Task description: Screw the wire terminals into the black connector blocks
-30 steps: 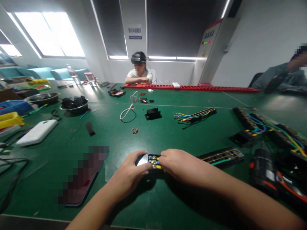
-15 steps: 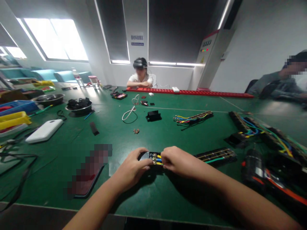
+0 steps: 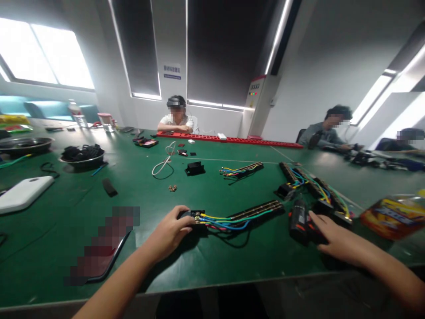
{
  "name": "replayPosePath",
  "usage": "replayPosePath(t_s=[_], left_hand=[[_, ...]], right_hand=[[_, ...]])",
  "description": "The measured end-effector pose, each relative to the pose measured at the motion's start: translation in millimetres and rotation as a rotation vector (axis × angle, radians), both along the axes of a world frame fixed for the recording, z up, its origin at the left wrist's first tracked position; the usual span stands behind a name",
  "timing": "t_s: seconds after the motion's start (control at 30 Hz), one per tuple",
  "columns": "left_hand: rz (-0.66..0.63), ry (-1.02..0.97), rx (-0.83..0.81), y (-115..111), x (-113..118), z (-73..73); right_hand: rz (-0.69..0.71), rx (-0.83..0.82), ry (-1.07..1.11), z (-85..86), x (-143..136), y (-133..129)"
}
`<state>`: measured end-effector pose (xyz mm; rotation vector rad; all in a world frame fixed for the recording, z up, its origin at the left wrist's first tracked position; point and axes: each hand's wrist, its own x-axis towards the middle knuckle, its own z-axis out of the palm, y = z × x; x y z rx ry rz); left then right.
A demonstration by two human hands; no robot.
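My left hand (image 3: 175, 228) grips a small black terminal block (image 3: 198, 218) near the table's front, fingers round its left end. Yellow, blue, green and red wires (image 3: 221, 221) run from the block to a long black strip with brass-coloured rails (image 3: 259, 211). Over at the right, my right hand (image 3: 332, 235) has its fingers on a black and orange power drill (image 3: 300, 221); the drill's handle is partly hidden under the hand. Several small brass screws (image 3: 172, 188) lie behind the block, and beyond them stands a black plastic housing (image 3: 195, 168).
A phone (image 3: 106, 252) lies at front left, a white power bank (image 3: 25, 194) farther left. Bowls of black parts (image 3: 83, 156) stand behind. More wired strips (image 3: 312, 184) and an orange bag (image 3: 393, 217) are at right. People sit across the table (image 3: 232, 266).
My right hand has left the terminal block and moved right to the drill, uncovering the wires. My left hand still holds the block. The view has turned to the right.
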<state>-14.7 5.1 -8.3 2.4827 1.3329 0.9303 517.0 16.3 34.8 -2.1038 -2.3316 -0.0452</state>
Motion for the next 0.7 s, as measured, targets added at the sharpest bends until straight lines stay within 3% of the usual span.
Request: replayPosePath(t_s=[0.1,0.27,0.47,0.57,0.63,0.7], left_hand=[[0.0,-0.006,0.012,0.4,0.5,-0.1],[-0.009,-0.009,0.023,-1.2,1.6,2.0],[0.01,-0.053,-0.034,0.8,1.2,-4.6],[0.011,-0.073,-0.065,2.5,1.6,-6.5],[0.007,-0.08,-0.068,2.5,1.9,-6.0],[0.003,-0.083,-0.066,2.1,2.2,-5.2]], right_hand=[[0.019,-0.106,-0.018,-9.4,-2.7,-8.3],[-0.017,-0.083,0.017,-1.0,-26.1,-1.6],[-0.006,0.031,0.16,-2.7,-19.8,-1.1],[-0.012,0.15,0.265,20.1,-28.2,-11.2],[-0.047,0.224,0.42,49.7,-46.3,-23.3],[-0.089,0.193,0.701,85.8,-72.3,-38.5]])
